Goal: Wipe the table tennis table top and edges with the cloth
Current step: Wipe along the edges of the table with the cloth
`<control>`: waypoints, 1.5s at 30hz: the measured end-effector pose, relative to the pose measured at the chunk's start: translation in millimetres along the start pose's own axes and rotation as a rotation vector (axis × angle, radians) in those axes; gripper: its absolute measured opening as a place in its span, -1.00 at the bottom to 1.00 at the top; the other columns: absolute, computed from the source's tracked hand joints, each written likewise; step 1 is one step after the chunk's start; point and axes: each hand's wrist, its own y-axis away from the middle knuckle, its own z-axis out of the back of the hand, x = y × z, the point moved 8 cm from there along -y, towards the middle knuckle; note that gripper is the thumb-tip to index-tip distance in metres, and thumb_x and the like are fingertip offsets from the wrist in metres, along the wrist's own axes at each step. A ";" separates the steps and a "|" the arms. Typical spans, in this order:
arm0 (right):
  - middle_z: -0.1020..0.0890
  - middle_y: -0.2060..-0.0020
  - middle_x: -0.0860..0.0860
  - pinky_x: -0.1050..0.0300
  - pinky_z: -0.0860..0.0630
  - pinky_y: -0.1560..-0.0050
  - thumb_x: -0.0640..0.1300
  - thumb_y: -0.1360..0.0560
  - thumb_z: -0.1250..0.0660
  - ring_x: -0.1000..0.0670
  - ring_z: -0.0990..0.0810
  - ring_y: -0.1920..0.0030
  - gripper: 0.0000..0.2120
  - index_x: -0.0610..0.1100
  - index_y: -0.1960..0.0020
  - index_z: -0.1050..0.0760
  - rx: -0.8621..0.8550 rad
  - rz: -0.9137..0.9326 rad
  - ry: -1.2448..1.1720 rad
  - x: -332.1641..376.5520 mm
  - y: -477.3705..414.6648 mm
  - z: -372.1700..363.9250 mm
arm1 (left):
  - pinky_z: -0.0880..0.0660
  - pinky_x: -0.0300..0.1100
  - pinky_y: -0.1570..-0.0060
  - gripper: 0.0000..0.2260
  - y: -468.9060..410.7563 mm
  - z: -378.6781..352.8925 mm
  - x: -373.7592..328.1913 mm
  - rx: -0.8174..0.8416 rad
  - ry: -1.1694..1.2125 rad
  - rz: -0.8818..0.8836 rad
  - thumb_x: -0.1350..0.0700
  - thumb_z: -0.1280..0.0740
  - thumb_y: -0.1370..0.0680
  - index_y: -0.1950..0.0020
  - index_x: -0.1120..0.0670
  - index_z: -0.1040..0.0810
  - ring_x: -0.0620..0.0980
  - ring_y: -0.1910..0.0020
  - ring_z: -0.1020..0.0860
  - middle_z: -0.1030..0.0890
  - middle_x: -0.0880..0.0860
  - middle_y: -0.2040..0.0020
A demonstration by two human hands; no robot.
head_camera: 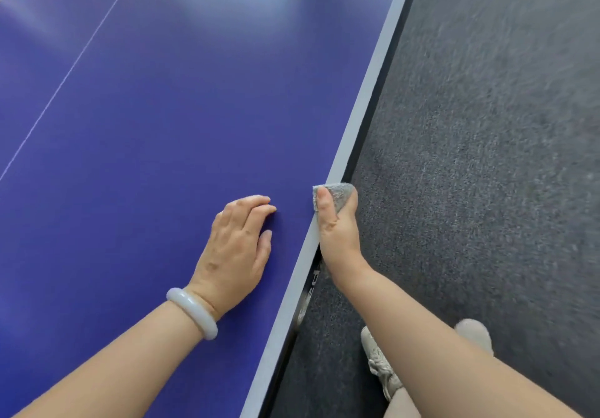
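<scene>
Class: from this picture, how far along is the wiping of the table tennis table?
Done: the blue top looks clean, though wiping cannot be confirmed. In hand: the right hand grips the grey cloth over the white edge; the left hand rests on the top. Left: the edge ahead of the cloth.

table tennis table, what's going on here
A person is cleaning the blue table along its side. The right hand grips a grey cloth wrapped over the white edge, thumb on top and fingers hidden below the rim. The left hand, a pale bangle on its wrist, rests flat on the top close to that edge. Dark carpet and one shoe show beside the table.
</scene>
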 end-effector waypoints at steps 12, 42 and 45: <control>0.02 -0.56 0.18 0.55 0.08 -0.38 0.49 -0.35 -0.11 0.36 0.05 -0.48 0.02 0.06 -0.60 0.23 0.052 0.019 0.032 -3.5 2.6 3.9 | 0.05 -0.03 -0.56 -0.55 -196.8 -21.1 -31.6 -0.006 -0.052 0.011 0.07 -0.06 -0.69 -0.60 0.05 -0.16 -0.02 -0.60 -0.04 -0.12 0.01 -0.61; 0.17 -0.58 0.24 0.16 0.17 -0.57 0.29 -0.54 -0.17 0.27 0.23 -0.55 -0.18 0.10 -0.61 0.22 -0.083 0.228 -0.069 79.5 -85.2 21.1 | -0.08 0.02 -0.51 -0.50 -198.9 -24.2 -28.8 -0.007 -0.037 0.019 0.03 -0.04 -0.62 -0.58 0.03 -0.22 -0.07 -0.59 -0.07 -0.14 -0.05 -0.60; 0.20 -0.54 0.33 0.27 0.19 -0.53 0.36 -0.49 -0.17 0.35 0.27 -0.51 -0.18 0.24 -0.53 0.28 -0.005 0.126 -0.065 57.8 -57.1 15.8 | -0.07 0.02 -0.51 -0.50 -199.2 -24.5 -27.6 -0.004 -0.045 0.012 0.03 -0.04 -0.63 -0.58 0.04 -0.21 -0.06 -0.59 -0.07 -0.14 -0.05 -0.60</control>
